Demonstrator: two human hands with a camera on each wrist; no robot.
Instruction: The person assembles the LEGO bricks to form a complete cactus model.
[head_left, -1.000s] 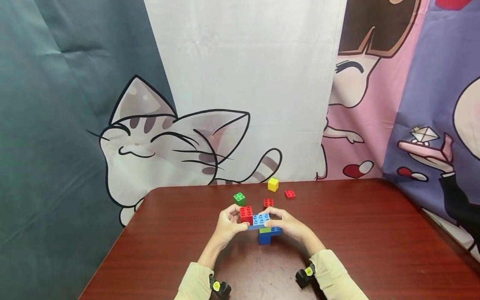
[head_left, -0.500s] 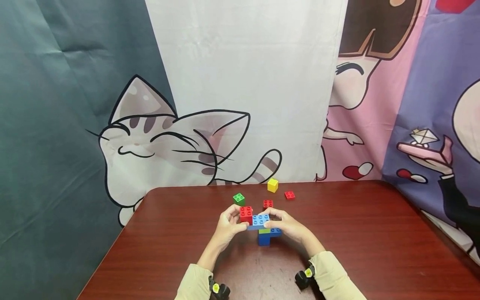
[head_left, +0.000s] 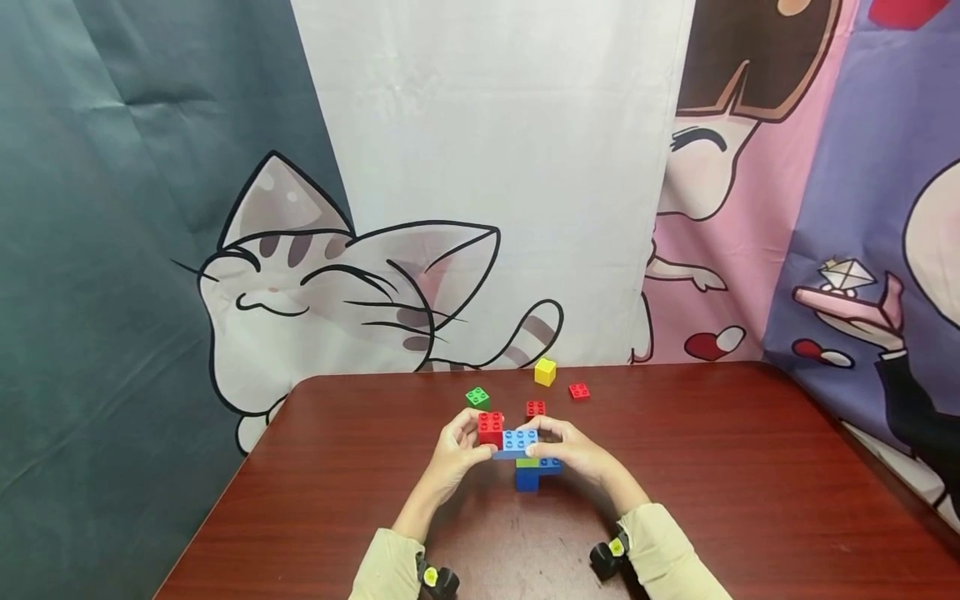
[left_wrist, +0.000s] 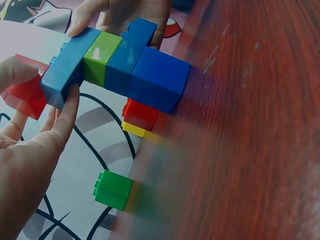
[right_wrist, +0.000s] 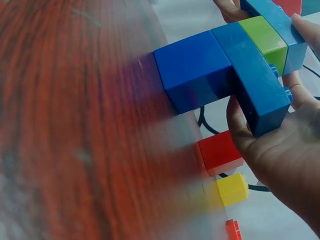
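In the head view, a tower of toy building bricks stands on the table between both hands. Its base is a dark blue brick (head_left: 527, 479), topped by a long blue brick (left_wrist: 125, 62) jutting right. Above that come a lime green brick (right_wrist: 266, 40) and an upper long blue brick (head_left: 516, 444) reaching left. A red brick (head_left: 491, 428) sits on its left end. My left hand (head_left: 448, 457) grips the red brick, its thumb in front, with fingers against the upper blue brick too. My right hand (head_left: 576, 450) pinches the upper blue brick's right end, thumb in front.
Behind the tower lie a green brick (head_left: 477, 397), another red brick (head_left: 536, 408), a yellow brick (head_left: 545, 372) and a flat red brick (head_left: 579, 392). The brown table (head_left: 337, 483) ends at a printed cloth backdrop (head_left: 495, 167).
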